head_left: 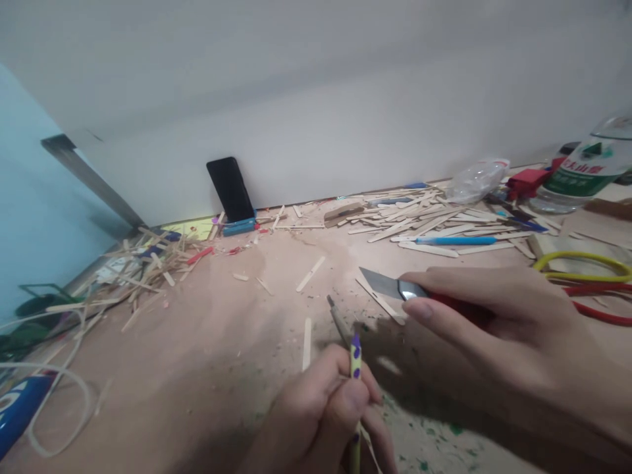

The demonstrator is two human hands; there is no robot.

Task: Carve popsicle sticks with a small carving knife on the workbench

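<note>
My left hand (336, 401), low in the middle of the view, is closed around a thin yellow pencil-like stick (356, 359) with purple spots and a purple upper end. Its lower part is partly covered by my fingers. Just beyond that hand shows a slim grey rod (340, 319); whether it is held or lies on the table I cannot tell. To the right, my right hand (474, 329) grips a utility knife (412, 289) with a red handle. Its bare blade points left, apart from the stick. A wooden craft stick (379, 301) lies under the blade.
Craft sticks (405, 220) lie heaped at the back right, with a blue pen (454, 241). A phone (230, 189) leans on the wall. Yellow-handled scissors (582, 258), a red-handled tool (600, 309) and a water bottle (577, 171) are right. A white cord (86, 388) loops left.
</note>
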